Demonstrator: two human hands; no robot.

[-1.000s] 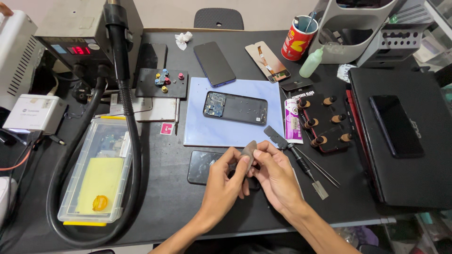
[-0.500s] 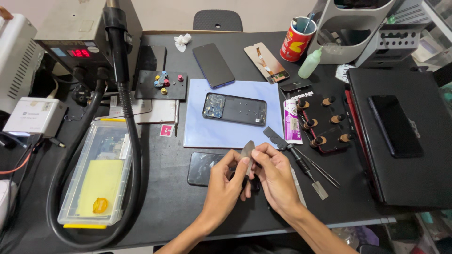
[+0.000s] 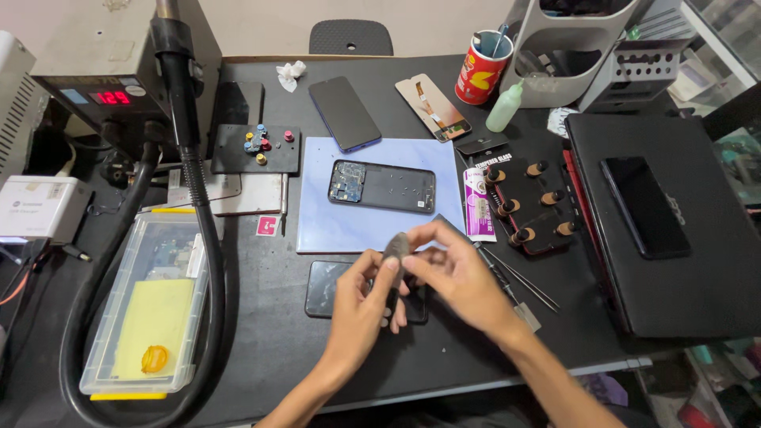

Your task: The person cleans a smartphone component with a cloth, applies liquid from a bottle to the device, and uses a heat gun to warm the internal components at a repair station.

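My left hand [image 3: 361, 305] and my right hand [image 3: 458, 277] meet over the front of the dark workbench, both pinching a small grey rounded piece [image 3: 395, 247] held upright between the fingertips. Under the hands lies a black phone back cover [image 3: 333, 287], partly hidden by them. Just beyond, an opened phone [image 3: 382, 186] with its inner boards showing rests on a pale blue mat [image 3: 341, 226].
A black phone [image 3: 345, 112], a screen part [image 3: 433, 107], a red cup [image 3: 480, 75] and a green bottle [image 3: 505, 108] stand behind. A laptop [image 3: 674, 230] with a phone on it is at right, tweezers [image 3: 519, 279] beside my right hand, a clear box [image 3: 151, 309] and black hose [image 3: 202, 238] at left.
The hands stay together over the back cover, shifting only slightly; the grey piece has turned a little between the fingertips.
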